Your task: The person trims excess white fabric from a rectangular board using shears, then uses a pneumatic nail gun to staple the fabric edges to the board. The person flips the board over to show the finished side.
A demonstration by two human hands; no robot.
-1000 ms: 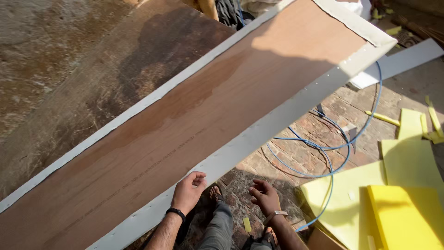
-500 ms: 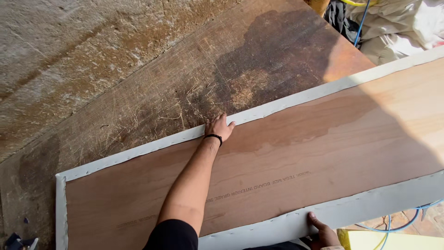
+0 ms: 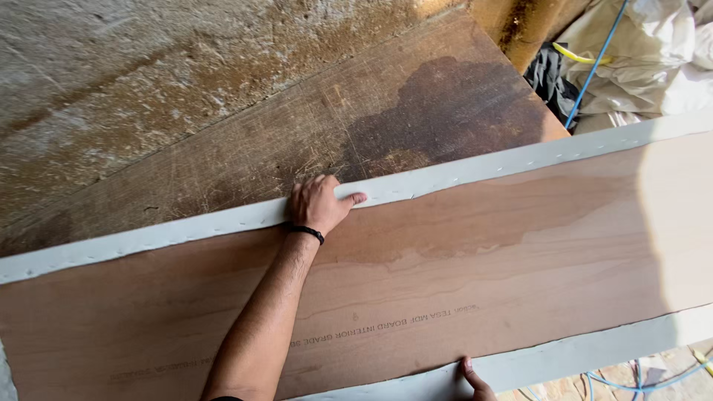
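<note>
Head view: large flat brown wooden board (image 3: 460,275) with grey tape strips along far and near edges lies across scene, over darker scratched, stained plywood sheet (image 3: 297,134). Far grey tape strip (image 3: 520,160) runs left to right. Left hand (image 3: 319,204), black wristband, fingers curled over far edge, gripping board. Right hand (image 3: 475,380) at near edge, thumb on near grey strip, mostly out of frame; grip cannot tell. Blue cable (image 3: 594,67) far right.
</note>
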